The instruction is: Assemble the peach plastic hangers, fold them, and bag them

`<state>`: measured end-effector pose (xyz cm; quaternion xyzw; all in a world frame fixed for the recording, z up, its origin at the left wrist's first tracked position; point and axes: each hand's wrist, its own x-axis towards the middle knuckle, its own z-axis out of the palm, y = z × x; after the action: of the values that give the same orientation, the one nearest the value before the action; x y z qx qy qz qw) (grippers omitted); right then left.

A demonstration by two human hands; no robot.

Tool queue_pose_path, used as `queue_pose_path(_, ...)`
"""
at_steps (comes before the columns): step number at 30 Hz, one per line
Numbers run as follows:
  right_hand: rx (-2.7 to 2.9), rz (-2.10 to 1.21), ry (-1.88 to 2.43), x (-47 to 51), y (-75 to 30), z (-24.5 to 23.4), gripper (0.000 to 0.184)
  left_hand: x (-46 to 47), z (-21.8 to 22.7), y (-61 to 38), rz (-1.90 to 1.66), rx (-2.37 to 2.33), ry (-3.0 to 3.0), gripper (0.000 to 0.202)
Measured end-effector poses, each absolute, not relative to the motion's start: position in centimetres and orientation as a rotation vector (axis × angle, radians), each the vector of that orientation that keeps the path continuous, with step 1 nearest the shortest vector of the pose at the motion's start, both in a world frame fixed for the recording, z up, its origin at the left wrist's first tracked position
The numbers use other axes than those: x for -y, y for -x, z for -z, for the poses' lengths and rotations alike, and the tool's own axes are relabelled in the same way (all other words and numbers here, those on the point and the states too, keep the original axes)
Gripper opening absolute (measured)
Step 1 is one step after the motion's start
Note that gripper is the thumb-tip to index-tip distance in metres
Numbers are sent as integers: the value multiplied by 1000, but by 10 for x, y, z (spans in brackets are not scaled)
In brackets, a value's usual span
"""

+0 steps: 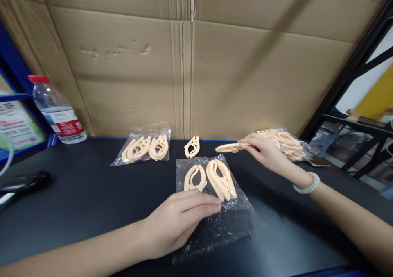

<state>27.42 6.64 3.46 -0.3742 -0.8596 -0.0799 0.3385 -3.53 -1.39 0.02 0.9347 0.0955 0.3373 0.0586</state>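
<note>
My left hand (181, 217) rests over a clear plastic bag (215, 223), its fingers pressed together at the bag near the contents. Inside that bag lie cream folded travel hangers, one folded hanger (186, 182) on the left and a thicker stack of hangers (219, 178) on the right. My left thumb is mostly hidden. To the right, my right hand (264, 148) pinches another folded hanger (230, 148) by its end, holding it flat above the table. A single loose hanger (192, 147) lies beyond the bag, close to the cardboard.
A filled bag of hangers (144, 146) lies at the back left. Another pile of bagged hangers (285, 142) sits behind my right hand, with a phone-like object (319, 161) beside it. A water bottle (59, 113) stands at left. Cardboard (123, 64) walls the black table's back.
</note>
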Motion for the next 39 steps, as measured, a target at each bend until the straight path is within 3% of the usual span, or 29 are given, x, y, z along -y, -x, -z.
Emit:
queue_pose_path(4, 1910, 139, 917, -35, -257, -51, 10, 13, 2, 35, -1049, -300, -2806, 40)
queue_pose_path(8, 1789, 61, 715, 12, -242, -67, 21, 11, 3, 35, -1072, -330, -2761, 43)
queue_pose_path(14, 2152, 35, 567, 63, -231, -84, 9, 10, 5, 32, -1130, -407, -2712, 43)
queue_pose_path(16, 2209, 104, 601, 67, -226, -76, 6, 9, 5, 31, -1168, -431, -2718, 43)
queue_pose_path(20, 2247, 399, 376, 62, -210, -41, 19, 11, 6, 29, -1252, -470, -2730, 42)
queue_pose_path(25, 2276, 664, 257, 53, -195, -7, 11, 13, 6, 30, -1325, -454, -2728, 42)
queue_pose_path(32, 2397, 750, 282, 53, -184, -7, 8, 14, 9, 33, -1350, -423, -2727, 42)
queue_pose_path(39, 2542, 719, 539, 46, -174, 9, 30, 14, 10, 35, -1259, -323, -2780, 41)
